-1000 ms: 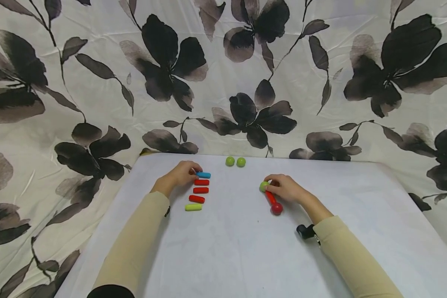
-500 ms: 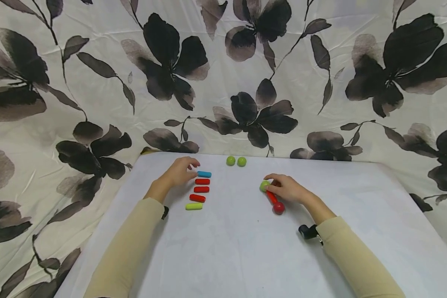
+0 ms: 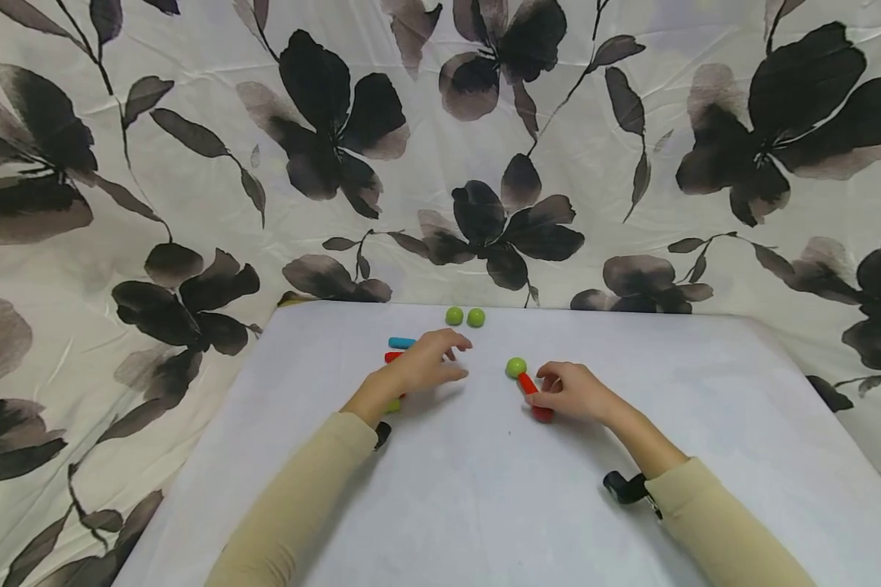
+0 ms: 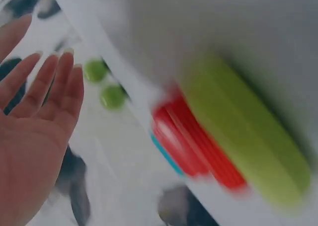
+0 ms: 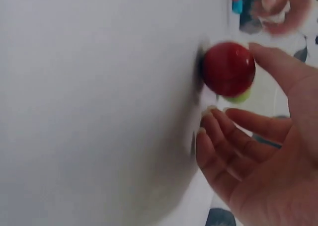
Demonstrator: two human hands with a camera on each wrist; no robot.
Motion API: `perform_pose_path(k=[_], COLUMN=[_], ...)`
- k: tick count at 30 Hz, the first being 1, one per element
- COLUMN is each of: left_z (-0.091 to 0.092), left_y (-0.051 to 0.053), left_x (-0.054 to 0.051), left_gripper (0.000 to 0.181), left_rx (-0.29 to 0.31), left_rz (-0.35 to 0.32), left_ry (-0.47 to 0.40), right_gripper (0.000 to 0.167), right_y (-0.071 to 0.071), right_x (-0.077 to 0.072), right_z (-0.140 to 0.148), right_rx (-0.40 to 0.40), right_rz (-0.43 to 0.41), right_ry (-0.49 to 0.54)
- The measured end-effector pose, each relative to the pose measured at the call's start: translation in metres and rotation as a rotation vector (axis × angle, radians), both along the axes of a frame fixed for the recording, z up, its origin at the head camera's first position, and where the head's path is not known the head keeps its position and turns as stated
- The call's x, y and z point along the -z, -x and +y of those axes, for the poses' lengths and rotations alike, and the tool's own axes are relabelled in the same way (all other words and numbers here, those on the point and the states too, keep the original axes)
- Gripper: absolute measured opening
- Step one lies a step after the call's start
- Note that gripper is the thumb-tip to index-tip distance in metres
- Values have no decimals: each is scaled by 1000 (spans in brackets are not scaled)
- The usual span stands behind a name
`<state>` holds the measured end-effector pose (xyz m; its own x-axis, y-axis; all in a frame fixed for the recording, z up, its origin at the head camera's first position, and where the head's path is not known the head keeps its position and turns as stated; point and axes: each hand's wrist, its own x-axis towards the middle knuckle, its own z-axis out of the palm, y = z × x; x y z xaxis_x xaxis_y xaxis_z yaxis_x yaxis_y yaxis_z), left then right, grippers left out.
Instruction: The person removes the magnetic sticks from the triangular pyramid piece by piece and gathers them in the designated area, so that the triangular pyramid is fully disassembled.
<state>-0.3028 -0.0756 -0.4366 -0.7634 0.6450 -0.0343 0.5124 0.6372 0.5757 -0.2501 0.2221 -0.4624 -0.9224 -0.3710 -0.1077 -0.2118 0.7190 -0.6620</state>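
My left hand hovers over the table, fingers spread and holding nothing. It partly covers a row of short coloured sticks: a blue stick, red ones and a yellow-green stick. My right hand is around a red stick, which has a green ball at its far end and a red ball at its near end. In the right wrist view, thumb and fingers stand apart on either side of the red ball; whether the thumb touches it I cannot tell.
Two green balls sit side by side near the far edge of the white table. Behind the table hangs a floral cloth. Each wrist wears a small black camera.
My left hand has left the blue stick's end and swung right, toward the middle. The right hand has let go of the green ball and shifted nearer along the red stick.
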Motion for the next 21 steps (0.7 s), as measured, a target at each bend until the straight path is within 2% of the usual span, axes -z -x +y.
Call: perform_pose_path(k=[5,8,15,21], left_z=[42,55,67,72], left_y=[-2,-3,-4,2], left_x=[9,15,19,24], left_gripper=[62,65,56,44], left_rx=[21,36,39,25], left_rz=[-72,-94,-117,-99], left_ry=[57,84,77,29], right_gripper=[34,31,31,23], right_y=[-4,-5,-4,-1], right_x=[-1,-1,1,1], right_z=[-8,-10,-9,-12], right_rx=[28,36,59,25], right_rz=[-13,-27,-26,64], right_ry=[-6,-25,-63,-79])
